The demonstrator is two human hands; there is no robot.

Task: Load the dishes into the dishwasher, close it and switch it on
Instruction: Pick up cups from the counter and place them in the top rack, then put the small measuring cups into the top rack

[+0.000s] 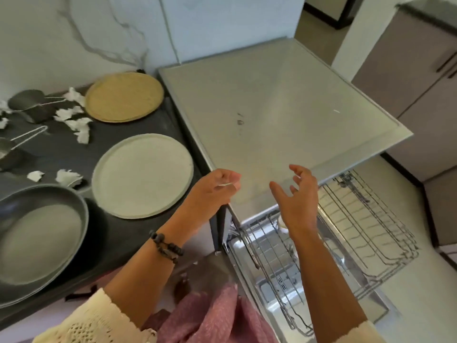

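Observation:
The dishwasher (284, 115) stands open at the right of the dark counter (138, 233), its grey top facing me. Two wire racks (366, 219) are pulled out over the lowered door (277, 290). A small white item (282, 222) sits in the rack near the front, partly hidden. On the counter lie a pale round plate (142, 175), a grey deep plate (37, 233) and a tan round plate (123, 96). My left hand (215, 189) hovers at the dishwasher's front left corner, fingers curled, with a small white scrap between them. My right hand (296, 194) floats open above the racks.
Small metal pans and strainers (29, 102) and scattered white paper scraps (74, 120) lie at the counter's left back. A marble wall rises behind. Brown cabinets (408, 70) stand at the right, across a pale floor.

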